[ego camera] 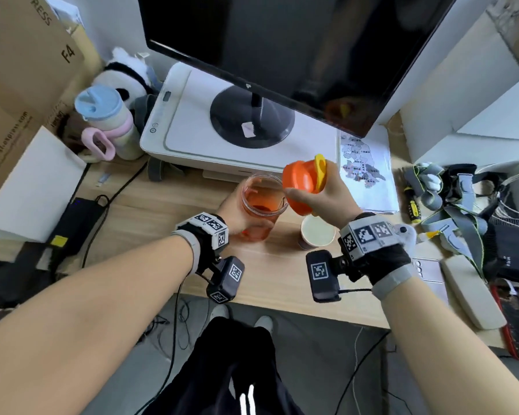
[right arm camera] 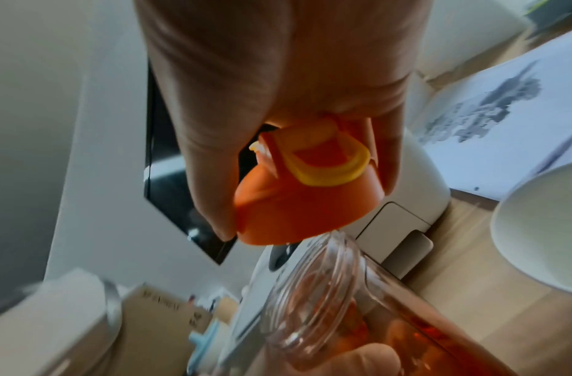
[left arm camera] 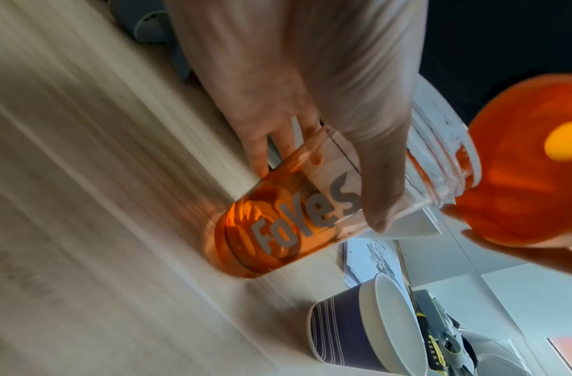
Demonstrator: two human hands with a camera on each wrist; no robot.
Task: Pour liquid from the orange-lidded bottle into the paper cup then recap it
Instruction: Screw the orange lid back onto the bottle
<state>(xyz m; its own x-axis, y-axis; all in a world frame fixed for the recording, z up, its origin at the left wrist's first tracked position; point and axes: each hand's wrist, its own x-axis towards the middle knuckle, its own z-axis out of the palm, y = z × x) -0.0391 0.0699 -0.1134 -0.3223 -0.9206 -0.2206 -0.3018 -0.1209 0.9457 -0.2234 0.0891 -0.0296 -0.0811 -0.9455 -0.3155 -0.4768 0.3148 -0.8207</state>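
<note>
A clear bottle of orange liquid stands on the wooden desk, its mouth uncovered; grey letters show on its side. My left hand grips the bottle around its body. My right hand holds the orange lid with its yellow loop, lifted just right of and above the bottle mouth. The lid is pinched between thumb and fingers. The paper cup stands upright right of the bottle, under my right wrist; it has a dark striped wall.
A monitor on a white printer stands behind the bottle. A map sheet lies right of it. Straps and tools crowd the right side, a pastel cup and cardboard boxes the left.
</note>
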